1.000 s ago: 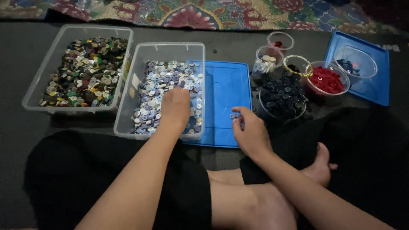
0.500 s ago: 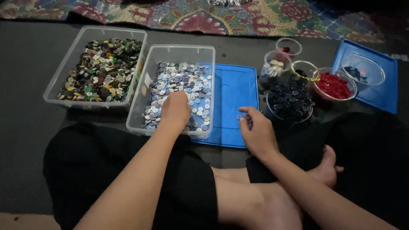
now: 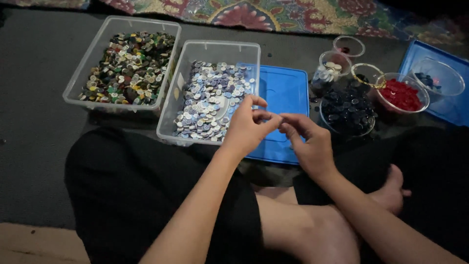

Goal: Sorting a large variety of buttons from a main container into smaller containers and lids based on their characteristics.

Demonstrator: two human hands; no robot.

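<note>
Nearest the camera, the person sits cross-legged on the floor (image 3: 34, 146) in black clothing, with a bare foot (image 3: 391, 188) showing at the right. Both forearms reach forward and the hands meet above the blue lid (image 3: 286, 93) that lies flat on the dark floor. The left hand (image 3: 246, 127) has its fingers curled with thumb and forefinger pinched together; the right hand (image 3: 305, 139) is likewise curled, its fingertips touching those of the left. Whatever they pinch between them is too small to make out, so I cannot tell if a button is held.

Just beyond the left hand stands a clear plastic tub (image 3: 171, 124) filled with pale blue, white and grey buttons (image 3: 210, 100), its right edge overlapping the blue lid. Left of it, just beside, a second clear tub (image 3: 78, 90) holds mixed dark, green and multicoloured buttons.

To the right, beyond the right hand, sits a bowl of dark navy buttons (image 3: 347, 110), then a bowl of red buttons (image 3: 403, 93), and small clear cups (image 3: 334, 63) behind. Farthest right, another clear bowl (image 3: 439, 78) rests on a second blue lid (image 3: 415, 54). A patterned rug (image 3: 273, 14) runs along the far edge.
</note>
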